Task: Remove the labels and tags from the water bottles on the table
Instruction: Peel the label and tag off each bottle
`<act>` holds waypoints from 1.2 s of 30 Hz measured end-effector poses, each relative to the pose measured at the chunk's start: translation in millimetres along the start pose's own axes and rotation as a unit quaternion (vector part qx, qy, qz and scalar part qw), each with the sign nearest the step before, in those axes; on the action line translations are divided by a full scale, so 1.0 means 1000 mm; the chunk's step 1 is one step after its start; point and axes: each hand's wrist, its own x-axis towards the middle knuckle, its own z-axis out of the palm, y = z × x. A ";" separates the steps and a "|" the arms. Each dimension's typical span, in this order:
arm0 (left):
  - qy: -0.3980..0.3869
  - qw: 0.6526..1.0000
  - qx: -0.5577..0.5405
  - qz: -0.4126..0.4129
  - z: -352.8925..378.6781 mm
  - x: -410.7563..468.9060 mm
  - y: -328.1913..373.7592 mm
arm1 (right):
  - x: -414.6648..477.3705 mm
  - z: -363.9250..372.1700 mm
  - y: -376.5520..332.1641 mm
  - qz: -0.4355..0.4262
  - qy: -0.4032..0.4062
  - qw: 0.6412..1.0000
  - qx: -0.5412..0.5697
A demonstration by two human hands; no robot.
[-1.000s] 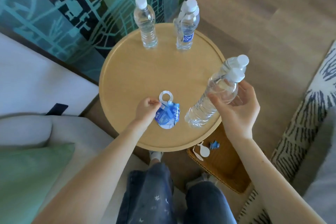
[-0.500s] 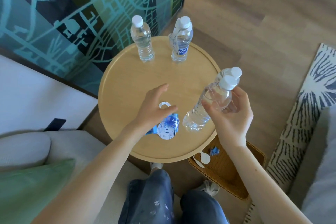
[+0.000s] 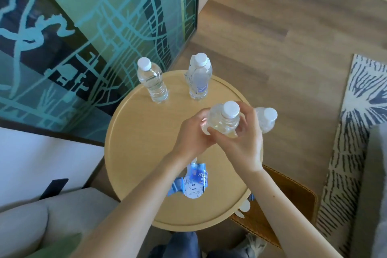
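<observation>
Held bottle, cap up, over the round counter. The left hand curls round its left side and the right hand wraps its right side. A second bottle sits just right of the right hand. A bare bottle and a labelled bottle stand beyond the hands. Peeled labels lie beneath the wrists.
</observation>
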 end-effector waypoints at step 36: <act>0.043 0.992 -0.074 -0.095 -0.072 0.032 -0.031 | 0.145 0.060 -0.054 -0.064 -0.113 0.950 -0.285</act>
